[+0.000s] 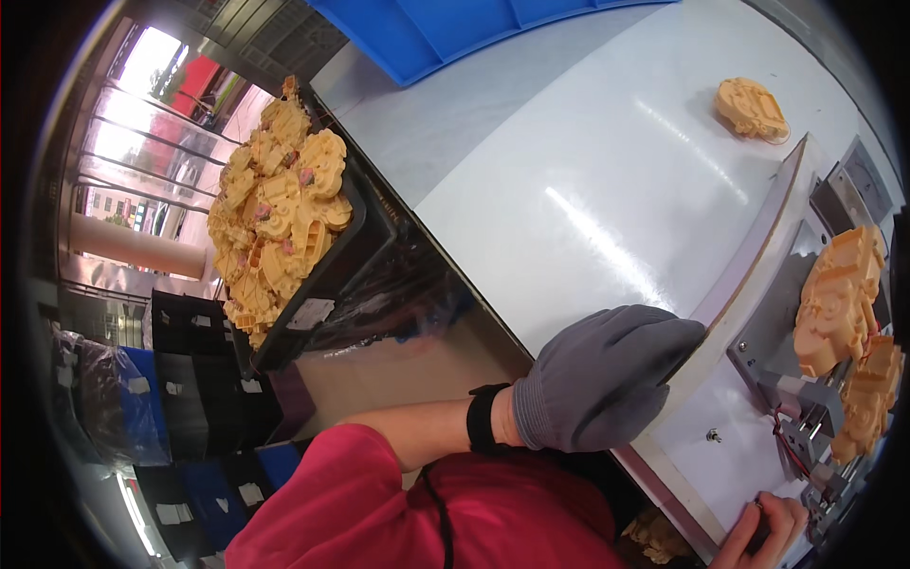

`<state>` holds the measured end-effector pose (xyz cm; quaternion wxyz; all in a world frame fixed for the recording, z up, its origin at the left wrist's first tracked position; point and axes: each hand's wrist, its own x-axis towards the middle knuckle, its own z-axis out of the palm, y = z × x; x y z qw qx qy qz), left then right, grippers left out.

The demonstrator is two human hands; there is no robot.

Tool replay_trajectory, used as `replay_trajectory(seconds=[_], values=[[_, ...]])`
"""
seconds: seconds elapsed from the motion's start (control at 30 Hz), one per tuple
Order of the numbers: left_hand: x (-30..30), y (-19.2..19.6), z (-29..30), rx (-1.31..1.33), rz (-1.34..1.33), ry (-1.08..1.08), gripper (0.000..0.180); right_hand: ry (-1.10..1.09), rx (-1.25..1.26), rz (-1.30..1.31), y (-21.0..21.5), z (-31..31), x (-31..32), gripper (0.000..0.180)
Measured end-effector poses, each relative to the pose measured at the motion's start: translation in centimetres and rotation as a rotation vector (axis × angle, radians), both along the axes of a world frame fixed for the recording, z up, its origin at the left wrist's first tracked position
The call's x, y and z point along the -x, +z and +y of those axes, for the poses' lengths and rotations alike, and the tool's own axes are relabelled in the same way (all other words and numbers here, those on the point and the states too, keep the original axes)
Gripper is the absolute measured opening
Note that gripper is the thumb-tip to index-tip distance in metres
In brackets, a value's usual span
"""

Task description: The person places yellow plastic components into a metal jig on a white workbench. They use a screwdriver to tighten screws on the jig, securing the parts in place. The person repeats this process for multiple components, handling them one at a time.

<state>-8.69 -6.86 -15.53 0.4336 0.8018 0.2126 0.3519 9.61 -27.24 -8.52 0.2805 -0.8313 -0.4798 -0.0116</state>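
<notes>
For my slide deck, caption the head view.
Gloved left hand rests on white table edge beside orange moulded parts on a fixture.

Black crate [365, 248] of tan parts [275, 209]; blue bin [455, 24].

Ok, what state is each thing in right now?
Left hand in grey knit glove: resting flat on the white table edge, holding nothing.
Bare right hand: grip closed on a small dark object.
Black bin: heaped with tan moulded plastic parts.
Single tan part: lying alone on the table.
Metal fixture: loaded with tan parts.
</notes>
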Motion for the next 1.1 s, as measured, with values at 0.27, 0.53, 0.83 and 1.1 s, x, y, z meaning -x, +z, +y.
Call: replay_trajectory(seconds=[0.27,0.53,0.83,1.1], values=[[0.1,0.2,0.1,0.018,-0.005,-0.011,0.053,0.028,-0.032,-0.005,-0.1,-0.2,0.1,0.007],[-0.2,0.7,-0.3,0.019,-0.049,0.057,0.046,0.076,-0.045,-0.066,-0.4,-0.5,-0.1,0.006],[-0.3,0.6,-0.4,0.001,-0.05,0.073,0.045,0.115,-0.066,-0.091,-1.0,-0.9,-0.7,0.008],[-0.2,0.2,-0.5,-0.036,0.001,0.076,0.048,0.119,-0.064,-0.093,-0.9,-1.0,-0.7,0.008]])
